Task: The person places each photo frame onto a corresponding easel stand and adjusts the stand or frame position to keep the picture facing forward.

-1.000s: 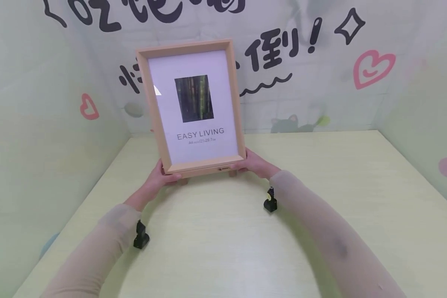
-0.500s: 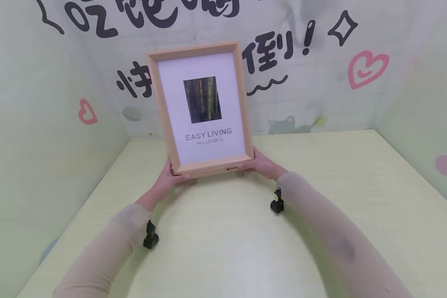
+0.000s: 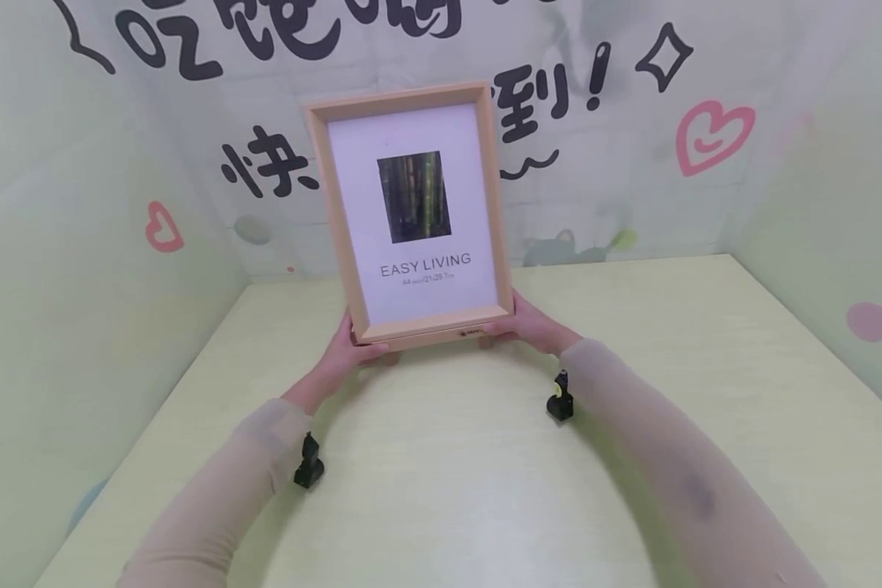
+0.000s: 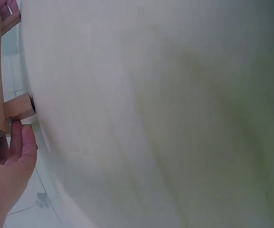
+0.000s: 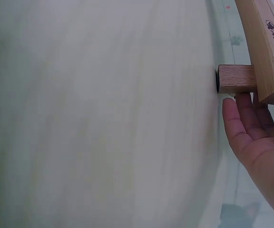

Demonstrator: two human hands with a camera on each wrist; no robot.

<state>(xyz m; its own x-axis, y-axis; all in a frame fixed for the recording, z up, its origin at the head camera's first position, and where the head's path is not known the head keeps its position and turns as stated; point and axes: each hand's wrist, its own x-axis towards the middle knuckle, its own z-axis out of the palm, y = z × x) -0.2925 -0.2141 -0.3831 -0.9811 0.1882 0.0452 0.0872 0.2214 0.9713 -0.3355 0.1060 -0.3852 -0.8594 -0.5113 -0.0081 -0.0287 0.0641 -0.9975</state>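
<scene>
A light-wood picture frame [image 3: 360, 282] leans back slightly at the far middle of the table in the head view. Its white insert shows a small bamboo photo and the words "EASY LIVING". My left hand [image 3: 341, 355] grips the lower left corner, thumb along the front of the base. At the lower right corner my right hand [image 3: 532, 322] holds the frame the same way. Short wooden feet jut from the base: one foot [image 4: 19, 107] is beside my left fingers, another foot [image 5: 236, 78] beside my right fingers. Whether the feet touch the table cannot be told.
The pale wood-grain table [image 3: 441, 457] reaches a back wall [image 3: 617, 188] with large black lettering and a pink heart. Pale side walls stand left and right. A small black device hangs at each wrist, the left device [image 3: 309, 461] and the right device [image 3: 560, 398].
Both hands have shifted the frame to the right across the back wall, uncovering lettering on its left and covering some on its right. The grip looks the same; the camera view has turned slightly.
</scene>
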